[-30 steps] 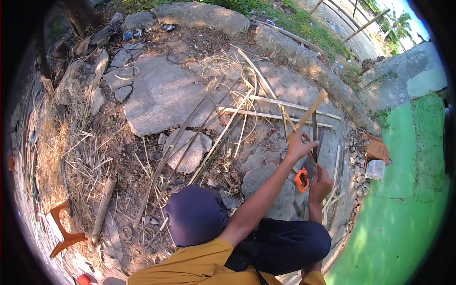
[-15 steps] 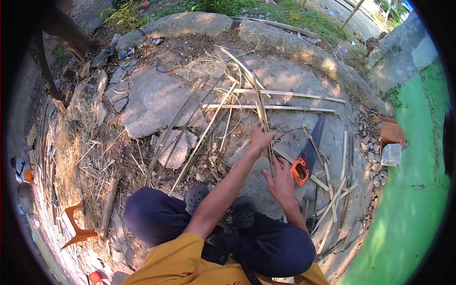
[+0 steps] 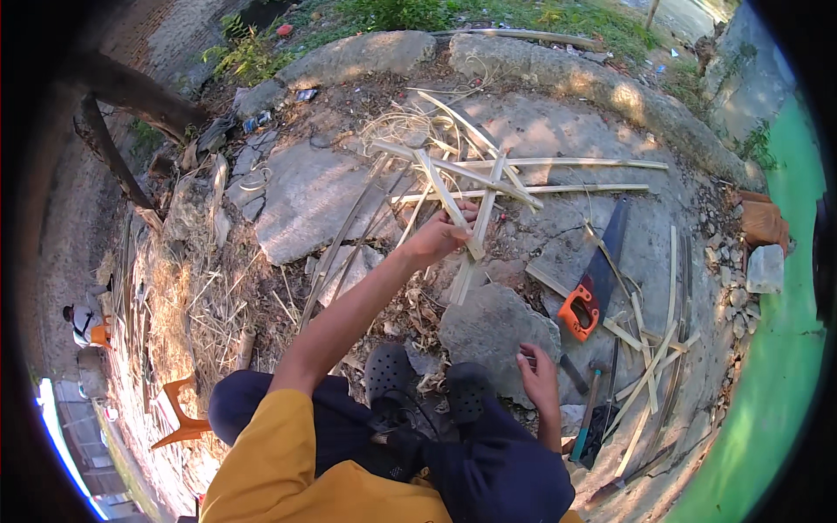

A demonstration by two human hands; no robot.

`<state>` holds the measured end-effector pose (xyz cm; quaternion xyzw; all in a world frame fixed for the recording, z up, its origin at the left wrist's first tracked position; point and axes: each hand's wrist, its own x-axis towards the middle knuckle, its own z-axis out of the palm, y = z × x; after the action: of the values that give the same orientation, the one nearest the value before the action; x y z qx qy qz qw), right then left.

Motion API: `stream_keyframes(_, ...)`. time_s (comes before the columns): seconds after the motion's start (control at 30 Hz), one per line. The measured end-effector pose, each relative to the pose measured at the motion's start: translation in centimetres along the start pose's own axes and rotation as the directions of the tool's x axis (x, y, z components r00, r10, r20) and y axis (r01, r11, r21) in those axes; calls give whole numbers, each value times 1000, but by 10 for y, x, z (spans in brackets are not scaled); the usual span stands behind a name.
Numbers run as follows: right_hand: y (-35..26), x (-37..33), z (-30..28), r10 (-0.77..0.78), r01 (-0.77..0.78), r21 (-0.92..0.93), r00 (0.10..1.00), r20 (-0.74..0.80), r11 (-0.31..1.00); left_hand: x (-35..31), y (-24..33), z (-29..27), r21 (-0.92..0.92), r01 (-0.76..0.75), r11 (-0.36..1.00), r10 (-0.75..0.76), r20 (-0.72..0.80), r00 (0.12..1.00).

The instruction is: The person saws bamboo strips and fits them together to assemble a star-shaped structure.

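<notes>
On my feed, the left hand (image 3: 446, 235) grips a strip (image 3: 447, 200).
I see its fingers clamped on it beyond the stone's far edge; by the stone's (image 3: 499, 327) near-right edge, the right hand (image 3: 540, 379) has fingers loosely apart.

We held pale strips (image 3: 445, 195) in our left hand (image 3: 438, 237) – our right hand (image 3: 540, 376), loosely curled, was near an orange-handled saw (image 3: 601, 277)

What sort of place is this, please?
Probably an outdoor yard, used as a working spot: broken grey concrete or stone slabs lie about, leafy green plants grow farther off, and an orange-handled, dark-bladed handsaw lies in the open.
</notes>
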<state>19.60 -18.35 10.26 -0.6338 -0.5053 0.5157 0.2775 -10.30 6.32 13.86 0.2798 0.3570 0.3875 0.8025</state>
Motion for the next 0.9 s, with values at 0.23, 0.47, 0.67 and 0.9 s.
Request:
stream_keyframes(0.23, 32, -10, 18, 14, 9, -170, 991, 133, 985, -100, 174, -24, 355, -52, 934, 49, 20, 999)
stream_keyframes(0.47, 2, 4, 28, 46, 23, -256, 964, 261, 966, -246, 112, -139, 149, -204, 968, 222, -114, 968)
stream_keyframes(0.67, 16, 0, 11, 98, 93, -439, 915, 392, 894, -282, -47, -214, -186, -468, 864, 350, -446, 824)
stream_keyframes(0.9, -12, 23, 5, 125, 169, -652, 916, 380, 740, -280, -105, -230, -221, -513, 829, 337, -535, 775)
